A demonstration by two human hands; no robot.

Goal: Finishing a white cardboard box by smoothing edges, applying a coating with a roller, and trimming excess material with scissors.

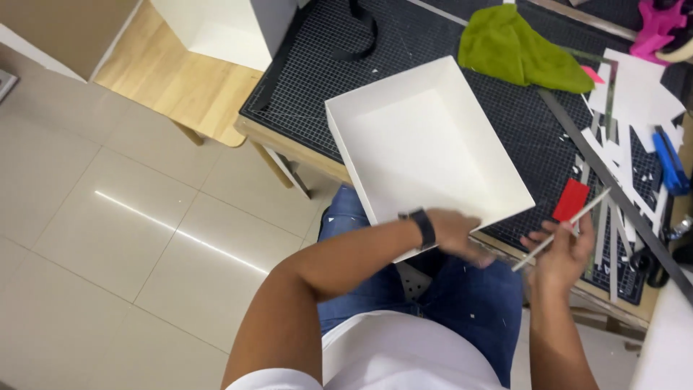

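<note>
The person is sitting at a table covered by a black cutting mat [404,50], looking down at both hands. The left hand [456,232], with a dark band on its wrist, is gripping the near edge of an open white box [422,148], its fingers curled onto the wall there; the hand is blurred, so the exact grip cannot be told. The box is lying tilted on the mat, its near corner hanging over the table edge above the person's lap. The right hand [563,253] is pinching a thin white strip [561,230] between fingers and thumb, the strip slanting up to the right, just beside the box's near right corner. A small red card [572,200] is lying on the mat just behind that strip. A green cloth [516,50] is resting on the mat beyond the box, and white offcuts [635,97] and a blue tool [671,162] are lying to the right.
</note>
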